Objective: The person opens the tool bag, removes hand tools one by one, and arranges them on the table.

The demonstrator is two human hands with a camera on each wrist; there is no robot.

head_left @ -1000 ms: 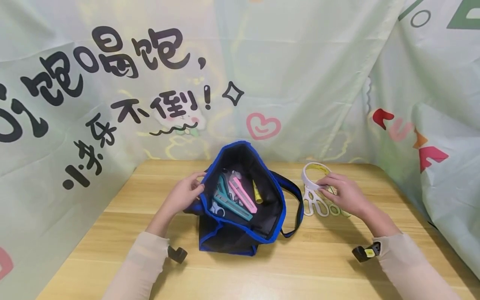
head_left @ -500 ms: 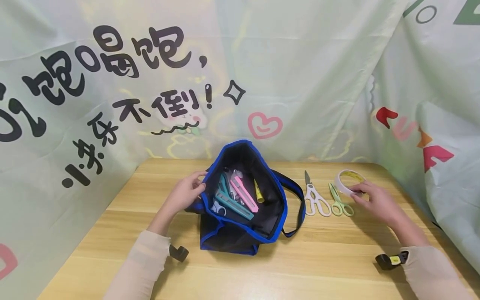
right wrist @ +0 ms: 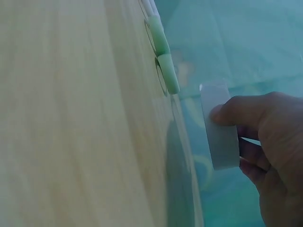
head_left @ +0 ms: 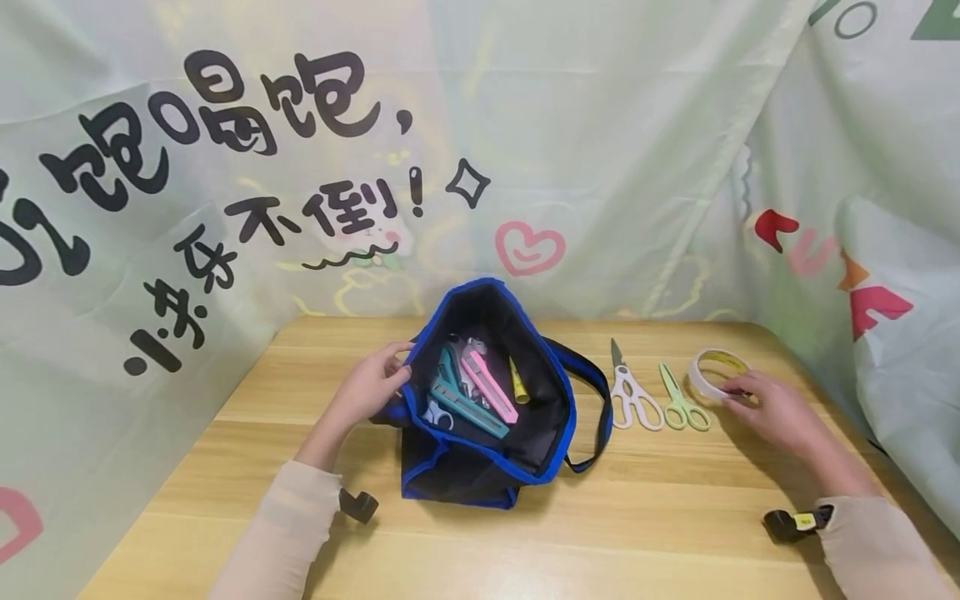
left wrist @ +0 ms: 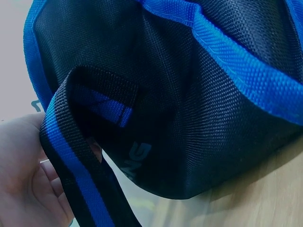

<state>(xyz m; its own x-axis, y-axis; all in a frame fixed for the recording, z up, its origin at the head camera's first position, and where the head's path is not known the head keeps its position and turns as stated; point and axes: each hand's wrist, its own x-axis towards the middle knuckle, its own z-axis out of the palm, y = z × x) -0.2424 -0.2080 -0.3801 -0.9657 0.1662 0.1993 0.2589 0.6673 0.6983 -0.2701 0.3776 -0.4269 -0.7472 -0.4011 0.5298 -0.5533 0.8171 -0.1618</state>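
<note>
My right hand [head_left: 772,408] pinches the near edge of a roll of tape [head_left: 703,377], white outside with a yellow inner ring. In the right wrist view the thumb presses on the tape roll [right wrist: 218,142], which is held just above the tabletop. My left hand [head_left: 371,383] grips the left rim of a black tool bag [head_left: 468,471] with blue trim, its mouth tipped toward me. The bag's strap [left wrist: 78,161] hides part of that hand in the left wrist view. Inside lie teal cutters [head_left: 468,410], a pink box cutter [head_left: 489,387] and a yellow piece [head_left: 517,382].
White-handled scissors [head_left: 636,400] and small green scissors [head_left: 681,408] lie between the bag and the tape. A bag handle [head_left: 600,400] loops out to the right, near the white scissors. Printed cloth [head_left: 615,167] hangs behind and beside the wooden table [head_left: 600,533].
My right hand has carried the tape roll rightward and lower, from over the scissors to right of them, uncovering both pairs. My left hand stays at the bag's rim.
</note>
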